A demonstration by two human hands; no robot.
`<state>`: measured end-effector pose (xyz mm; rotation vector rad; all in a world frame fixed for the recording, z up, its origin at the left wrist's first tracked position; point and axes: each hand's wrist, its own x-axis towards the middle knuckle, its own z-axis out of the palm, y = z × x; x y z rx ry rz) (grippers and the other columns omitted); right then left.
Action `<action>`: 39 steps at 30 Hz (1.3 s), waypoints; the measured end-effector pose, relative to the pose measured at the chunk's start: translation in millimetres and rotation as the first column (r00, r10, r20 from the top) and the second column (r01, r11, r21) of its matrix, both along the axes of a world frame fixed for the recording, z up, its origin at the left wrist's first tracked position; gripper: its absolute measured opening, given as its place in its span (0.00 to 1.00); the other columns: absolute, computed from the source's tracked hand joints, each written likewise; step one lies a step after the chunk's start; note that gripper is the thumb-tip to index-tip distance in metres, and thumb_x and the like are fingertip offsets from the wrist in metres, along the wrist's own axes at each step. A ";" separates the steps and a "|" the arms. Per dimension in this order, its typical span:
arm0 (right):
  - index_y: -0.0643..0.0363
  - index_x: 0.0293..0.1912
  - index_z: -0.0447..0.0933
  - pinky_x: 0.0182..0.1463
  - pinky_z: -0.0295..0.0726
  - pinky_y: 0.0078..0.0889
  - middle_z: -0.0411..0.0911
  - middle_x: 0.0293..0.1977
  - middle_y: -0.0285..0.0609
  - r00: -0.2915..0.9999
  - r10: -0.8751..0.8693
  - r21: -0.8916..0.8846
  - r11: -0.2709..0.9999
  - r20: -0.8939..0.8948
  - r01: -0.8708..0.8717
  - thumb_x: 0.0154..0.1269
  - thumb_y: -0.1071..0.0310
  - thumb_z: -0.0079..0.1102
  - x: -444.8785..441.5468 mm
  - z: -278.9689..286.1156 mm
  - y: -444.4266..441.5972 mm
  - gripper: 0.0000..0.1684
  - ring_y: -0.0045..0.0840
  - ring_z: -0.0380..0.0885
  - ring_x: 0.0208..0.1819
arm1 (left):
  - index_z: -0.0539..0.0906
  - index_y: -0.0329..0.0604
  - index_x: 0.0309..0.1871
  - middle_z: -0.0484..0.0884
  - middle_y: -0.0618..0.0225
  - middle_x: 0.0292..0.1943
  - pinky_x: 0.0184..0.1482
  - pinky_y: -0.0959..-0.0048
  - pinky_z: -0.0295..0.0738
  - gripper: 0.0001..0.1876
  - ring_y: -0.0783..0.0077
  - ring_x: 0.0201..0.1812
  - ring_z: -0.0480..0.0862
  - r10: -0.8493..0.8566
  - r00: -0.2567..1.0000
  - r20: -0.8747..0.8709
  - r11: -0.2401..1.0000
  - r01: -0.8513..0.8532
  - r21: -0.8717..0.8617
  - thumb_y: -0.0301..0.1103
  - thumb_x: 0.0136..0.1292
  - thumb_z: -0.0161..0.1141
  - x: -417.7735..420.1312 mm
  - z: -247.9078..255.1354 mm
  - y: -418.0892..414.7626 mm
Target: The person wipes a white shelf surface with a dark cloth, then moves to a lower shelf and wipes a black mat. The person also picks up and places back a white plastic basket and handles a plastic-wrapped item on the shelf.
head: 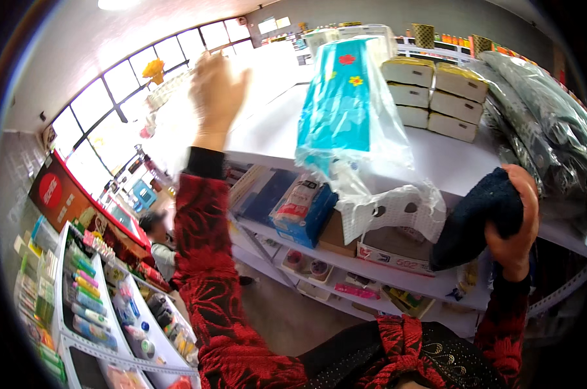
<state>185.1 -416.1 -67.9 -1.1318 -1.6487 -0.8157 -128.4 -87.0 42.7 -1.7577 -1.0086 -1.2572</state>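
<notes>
My left hand [218, 92] is raised over the far left part of the white shelf top [269, 131], blurred, and nothing shows in it; its finger posture is unclear. At the right, my right hand [519, 223] grips a dark blue cloth [478, 214] in front of the shelf's edge. Between the hands, a turquoise package with flowers [339, 97] in clear plastic lies on the shelf top. Its plastic wrap hangs over the front edge, by a white perforated plastic piece [395, 211].
White storage boxes [410, 90] are stacked behind, beside large plastic-wrapped bundles [541, 107] at the right. Lower shelves hold a blue package [303, 209] and cardboard boxes. Stocked shelves [94, 301] stand at the left, with another person [162, 248] beyond my left sleeve.
</notes>
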 end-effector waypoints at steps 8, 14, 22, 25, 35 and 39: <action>0.62 0.55 0.65 0.59 0.65 0.45 0.71 0.49 0.56 0.999 -0.025 0.018 1.000 0.035 0.025 0.39 0.81 0.58 10.1 -5.2 -5.9 0.37 0.46 0.71 0.53 | 0.55 0.48 0.68 0.42 0.43 0.68 0.47 0.22 0.55 0.48 0.34 0.68 0.42 -0.559 0.798 -0.223 0.816 0.482 -0.321 0.50 0.46 0.68 123.0 -59.8 -150.0; 0.62 0.53 0.66 0.58 0.67 0.44 0.72 0.48 0.56 1.000 0.020 0.002 1.000 0.020 -0.020 0.37 0.78 0.60 12.2 -7.5 -4.4 0.36 0.45 0.72 0.52 | 0.34 0.51 0.71 0.48 0.42 0.67 0.51 0.42 0.68 0.64 0.37 0.65 0.55 -0.066 0.988 -0.142 0.910 0.001 -0.415 0.54 0.40 0.72 94.3 -65.8 -69.1; 0.62 0.51 0.68 0.55 0.71 0.45 0.73 0.46 0.55 0.997 -0.010 0.037 0.999 0.074 0.007 0.35 0.77 0.62 11.8 -2.1 -5.5 0.35 0.46 0.74 0.49 | 0.80 0.33 0.41 0.81 0.43 0.34 0.44 0.61 0.74 0.19 0.45 0.39 0.81 -0.200 0.923 0.329 0.681 0.372 -0.631 0.31 0.43 0.56 51.8 -56.8 49.6; 0.62 0.50 0.68 0.54 0.72 0.45 0.73 0.45 0.55 0.997 0.008 0.045 0.999 0.073 -0.011 0.34 0.76 0.63 11.1 -0.7 -5.3 0.35 0.47 0.74 0.48 | 0.80 0.30 0.32 0.79 0.41 0.27 0.39 0.57 0.72 0.14 0.43 0.34 0.80 -0.201 0.837 0.509 0.752 0.465 -0.468 0.30 0.43 0.52 15.8 -70.9 93.9; 0.64 0.50 0.68 0.52 0.73 0.45 0.73 0.45 0.55 0.995 -0.038 0.062 0.998 0.091 0.032 0.34 0.75 0.64 7.8 0.4 -3.1 0.36 0.47 0.75 0.47 | 0.81 0.33 0.35 0.82 0.51 0.26 0.33 0.65 0.73 0.13 0.52 0.28 0.81 -0.202 0.765 0.612 0.698 0.551 -0.458 0.31 0.46 0.59 -51.8 -81.9 41.1; 0.64 0.49 0.69 0.52 0.73 0.44 0.73 0.44 0.55 0.995 -0.045 0.092 0.995 0.090 0.037 0.34 0.75 0.64 -0.3 1.6 0.1 0.35 0.47 0.75 0.46 | 0.81 0.34 0.38 0.82 0.54 0.27 0.34 0.67 0.73 0.17 0.58 0.28 0.81 -0.282 0.899 0.335 0.734 0.427 -0.529 0.36 0.46 0.62 -73.4 -75.8 38.3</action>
